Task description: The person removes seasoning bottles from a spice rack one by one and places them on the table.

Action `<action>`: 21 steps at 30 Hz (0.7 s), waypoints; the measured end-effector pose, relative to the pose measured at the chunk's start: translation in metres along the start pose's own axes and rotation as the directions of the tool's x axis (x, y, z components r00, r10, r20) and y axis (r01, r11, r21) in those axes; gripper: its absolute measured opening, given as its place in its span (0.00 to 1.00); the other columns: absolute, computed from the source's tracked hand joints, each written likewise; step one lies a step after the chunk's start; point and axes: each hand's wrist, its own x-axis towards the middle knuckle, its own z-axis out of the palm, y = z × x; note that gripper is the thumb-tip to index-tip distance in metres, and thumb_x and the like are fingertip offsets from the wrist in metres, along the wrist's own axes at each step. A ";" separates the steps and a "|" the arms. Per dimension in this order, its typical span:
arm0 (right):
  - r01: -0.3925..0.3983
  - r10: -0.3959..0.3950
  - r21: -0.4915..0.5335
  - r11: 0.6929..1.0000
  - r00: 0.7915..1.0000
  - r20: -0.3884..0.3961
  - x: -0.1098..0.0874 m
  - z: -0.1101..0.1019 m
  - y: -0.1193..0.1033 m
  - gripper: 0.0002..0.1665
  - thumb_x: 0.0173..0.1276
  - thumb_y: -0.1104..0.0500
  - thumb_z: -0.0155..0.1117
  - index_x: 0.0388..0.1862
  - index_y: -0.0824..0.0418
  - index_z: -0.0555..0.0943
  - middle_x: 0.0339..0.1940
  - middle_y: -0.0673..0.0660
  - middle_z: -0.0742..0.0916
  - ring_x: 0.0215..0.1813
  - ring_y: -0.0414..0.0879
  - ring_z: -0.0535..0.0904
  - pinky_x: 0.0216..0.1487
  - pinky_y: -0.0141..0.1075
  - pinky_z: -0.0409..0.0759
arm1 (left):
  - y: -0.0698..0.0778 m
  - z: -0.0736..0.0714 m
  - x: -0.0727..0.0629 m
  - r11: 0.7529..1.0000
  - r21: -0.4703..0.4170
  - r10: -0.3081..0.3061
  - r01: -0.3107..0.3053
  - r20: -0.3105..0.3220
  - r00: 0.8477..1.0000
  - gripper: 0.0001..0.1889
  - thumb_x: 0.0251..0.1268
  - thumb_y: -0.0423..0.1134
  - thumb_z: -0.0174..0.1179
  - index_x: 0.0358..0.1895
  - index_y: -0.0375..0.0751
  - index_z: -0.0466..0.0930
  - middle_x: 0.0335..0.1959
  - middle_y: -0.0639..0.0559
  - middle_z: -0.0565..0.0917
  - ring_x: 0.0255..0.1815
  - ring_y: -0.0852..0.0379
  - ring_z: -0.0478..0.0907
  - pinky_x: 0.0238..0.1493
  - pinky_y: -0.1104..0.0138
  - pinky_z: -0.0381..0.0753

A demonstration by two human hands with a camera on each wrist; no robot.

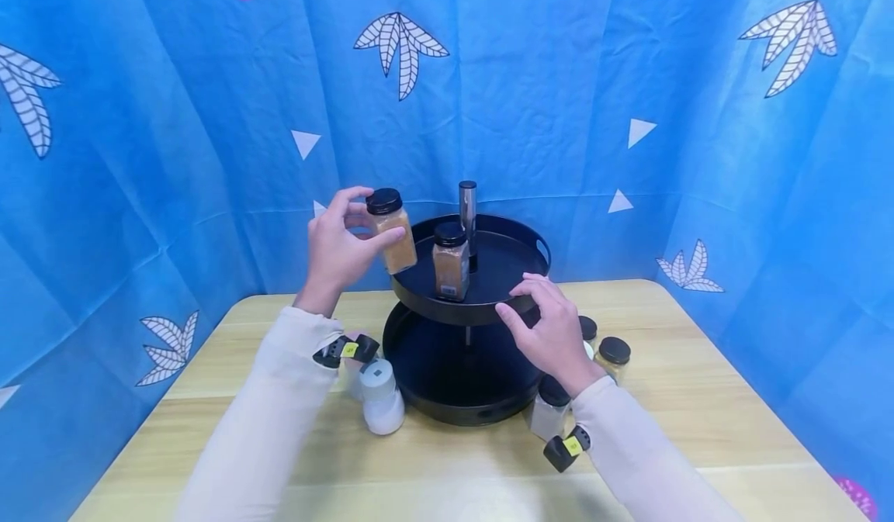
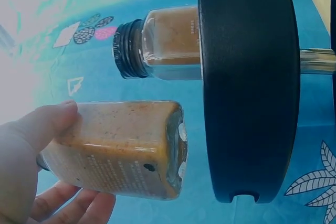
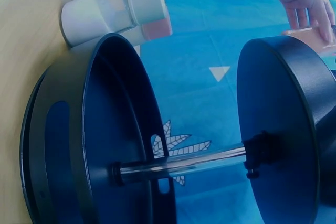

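Observation:
My left hand [image 1: 342, 235] grips a square glass spice jar [image 1: 400, 247] with a black lid, its thumb on one side and fingers on the other. Tan-orange powder fills this jar, held tilted beside the left rim of the upper tray [image 1: 426, 305]. In the left wrist view, the jar's base [image 2: 178, 153] faces the tray wall. A second spice jar [image 1: 450, 266], holding brown powder, stands upright on that tray. At the tray's front right, my right hand [image 1: 552, 328] has its thumb and bent fingers apart, fingertips right at the rim. The right wrist view does not show this hand.
The black two-tier stand has a lower tray [image 1: 447, 413] and a metal center post [image 1: 468, 208]. White-capped jars [image 1: 382, 406] stand left of it. Several black-lidded jars [image 1: 615, 351] stand at the right, partly behind my right wrist. A blue curtain [image 1: 531, 119] hangs behind the table [image 1: 670, 398].

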 end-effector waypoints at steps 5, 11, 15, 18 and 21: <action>-0.004 0.004 0.002 1.000 1.000 0.009 0.000 0.001 0.000 0.14 0.61 0.56 0.71 0.40 0.64 0.81 0.48 0.64 0.85 0.62 0.57 0.75 0.65 0.55 0.68 | 0.004 -0.007 -0.005 1.000 0.011 -0.001 0.001 0.000 1.000 0.33 0.49 0.45 0.76 0.59 0.39 0.74 0.41 0.43 0.84 0.40 0.50 0.82 0.42 0.54 0.84; -0.002 0.002 0.007 1.000 1.000 0.006 0.001 0.000 0.001 0.14 0.61 0.56 0.71 0.40 0.65 0.82 0.47 0.63 0.86 0.62 0.56 0.75 0.65 0.55 0.69 | 0.005 -0.011 -0.008 0.999 0.041 0.013 -0.013 0.004 1.000 0.33 0.48 0.46 0.76 0.58 0.39 0.74 0.40 0.43 0.84 0.40 0.50 0.82 0.40 0.55 0.84; -0.001 0.001 0.002 1.000 1.000 0.007 0.001 0.000 0.001 0.14 0.61 0.56 0.71 0.40 0.65 0.82 0.47 0.63 0.86 0.62 0.56 0.75 0.64 0.55 0.69 | 0.006 -0.012 -0.011 0.998 0.054 0.016 -0.016 0.011 1.000 0.33 0.48 0.47 0.76 0.58 0.39 0.75 0.40 0.43 0.84 0.39 0.50 0.83 0.40 0.54 0.84; -0.002 0.002 0.001 1.000 1.000 0.009 0.001 0.000 0.001 0.14 0.61 0.56 0.71 0.40 0.65 0.82 0.47 0.63 0.86 0.62 0.56 0.75 0.65 0.55 0.69 | 0.006 -0.013 -0.014 0.998 0.057 0.016 -0.017 0.015 1.000 0.33 0.48 0.46 0.76 0.57 0.39 0.75 0.40 0.42 0.84 0.39 0.50 0.83 0.39 0.53 0.84; -0.004 0.004 -0.001 1.000 1.000 0.008 0.001 0.000 0.001 0.14 0.61 0.56 0.71 0.40 0.65 0.82 0.47 0.62 0.86 0.62 0.56 0.75 0.65 0.55 0.69 | 0.006 -0.014 -0.017 0.998 0.054 0.022 -0.023 0.015 1.000 0.32 0.48 0.46 0.77 0.56 0.38 0.75 0.40 0.42 0.84 0.39 0.49 0.83 0.38 0.53 0.84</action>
